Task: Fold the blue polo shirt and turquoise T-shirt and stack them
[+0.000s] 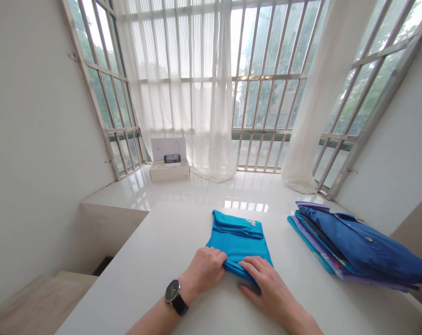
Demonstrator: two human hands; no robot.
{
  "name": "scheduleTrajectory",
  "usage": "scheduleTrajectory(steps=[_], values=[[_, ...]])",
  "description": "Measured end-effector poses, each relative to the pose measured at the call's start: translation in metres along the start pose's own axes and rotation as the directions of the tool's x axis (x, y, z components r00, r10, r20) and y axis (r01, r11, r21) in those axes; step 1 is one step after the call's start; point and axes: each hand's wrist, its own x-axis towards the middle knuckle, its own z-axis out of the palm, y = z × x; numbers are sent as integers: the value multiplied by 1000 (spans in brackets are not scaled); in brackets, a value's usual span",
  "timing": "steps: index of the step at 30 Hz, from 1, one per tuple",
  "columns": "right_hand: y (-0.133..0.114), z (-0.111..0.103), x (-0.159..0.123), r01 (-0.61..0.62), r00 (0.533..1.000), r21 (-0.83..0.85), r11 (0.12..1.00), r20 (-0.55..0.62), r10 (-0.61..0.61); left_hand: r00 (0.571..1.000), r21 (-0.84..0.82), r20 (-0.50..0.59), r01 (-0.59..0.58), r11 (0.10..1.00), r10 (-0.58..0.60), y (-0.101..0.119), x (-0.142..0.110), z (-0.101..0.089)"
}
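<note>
On the table, left fingers pinch and right fingers, parted, touch a folded blue garment with white print.

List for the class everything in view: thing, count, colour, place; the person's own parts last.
Table: 1, white, foreground
Folded garment: 1, bright blue, table's middle
Clothes pile: 1, blue, purple, teal, table's right
Barred windows: 3 sides, silver bars, left, back, right
Ledge: 1, white, below windows
Curtains: 2, white, before windows
Open box: 1, white, ledge's left
Phone-like device: 1, dark, at box
Walls: 2, pale, left, right
Wood-like surface: 1, light brown, lower left
Watch: 1, black, lower centre
Left fingers: 1 set, bare, gripping garment
Right fingers: 1 set, bare, touching garment
Forearms: 2, bare, bottom
</note>
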Motion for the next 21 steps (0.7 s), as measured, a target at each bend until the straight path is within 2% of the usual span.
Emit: scheduleTrajectory(steps=[4,7,10,13,16,21], values=[[9,3,-2,17,998,-60,998,-61,-21,995,-155,-63,65,986,-75,-1,0,3],[14,2,-4,10,998,-72,997,-53,-14,995,-211,-83,40,977,-59,-1,0,-1],[14,-1,-5,0,999,-63,998,-49,-4,994,-206,-79,-92,974,77,-2,-2,-5],[15,-2,-5,-6,998,-48,999,-66,3,979,-196,-30,-204,959,202,-3,-4,-7],[18,0,-6,-9,996,-34,999,-83,7,980,-155,25,-191,969,197,-5,-5,-6],[25,3,-7,-23,994,-22,999,-111,21,985,-94,52,-160,983,165,-10,-7,-3]])
